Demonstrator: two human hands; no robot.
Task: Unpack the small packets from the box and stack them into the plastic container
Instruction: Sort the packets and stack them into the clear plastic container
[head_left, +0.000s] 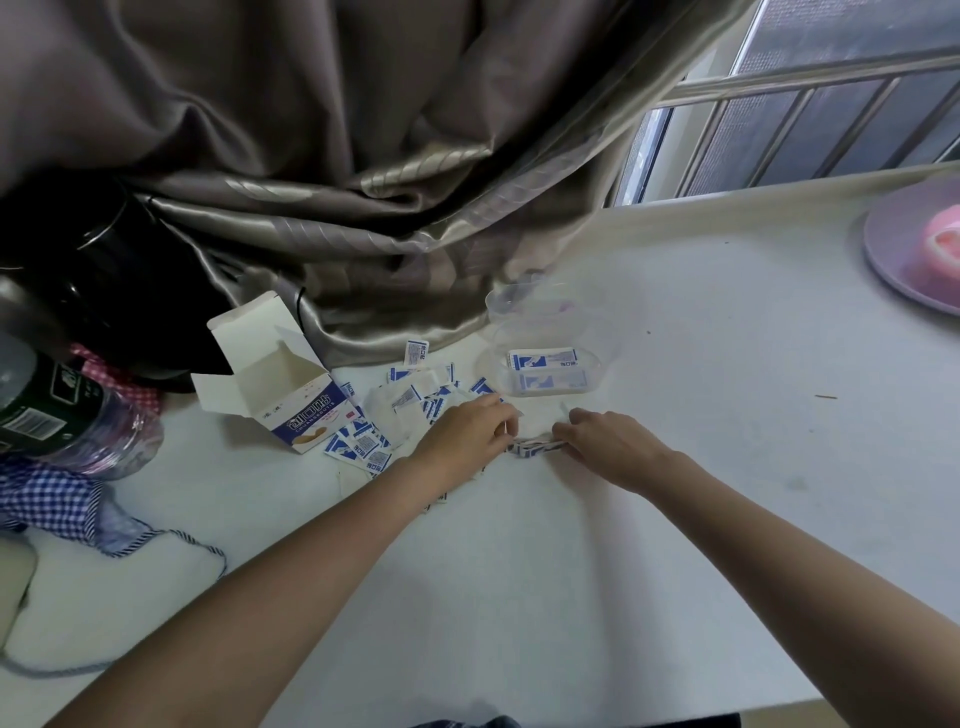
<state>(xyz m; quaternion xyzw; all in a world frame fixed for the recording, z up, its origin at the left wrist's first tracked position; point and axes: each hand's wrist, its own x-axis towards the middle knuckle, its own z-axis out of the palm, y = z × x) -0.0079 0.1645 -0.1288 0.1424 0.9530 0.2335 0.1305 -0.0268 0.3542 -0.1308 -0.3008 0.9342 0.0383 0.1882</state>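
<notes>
White table (675, 322), grey curtain (311, 156), barred window (805, 119).

White table (597, 545): box (291, 395), packets (363, 441), container (545, 358), plate (904, 260).

— Where could a hand pass here?

— The near half of the table (519, 597) lies bare between and beside the forearms, and so does the wide stretch to the right, out to the purple plate (904, 260) at the far right edge.

— And what blocks the way?

— On the left, the open box (280, 384) lies on its side with loose packets (400, 410) scattered just beside it. The plastic container (545, 358) stands just beyond both hands, its mouth open upward. Behind it the curtain (363, 208) drapes onto the table. A bottle (57, 410) and checked cloth (62, 499) crowd the left edge.
</notes>
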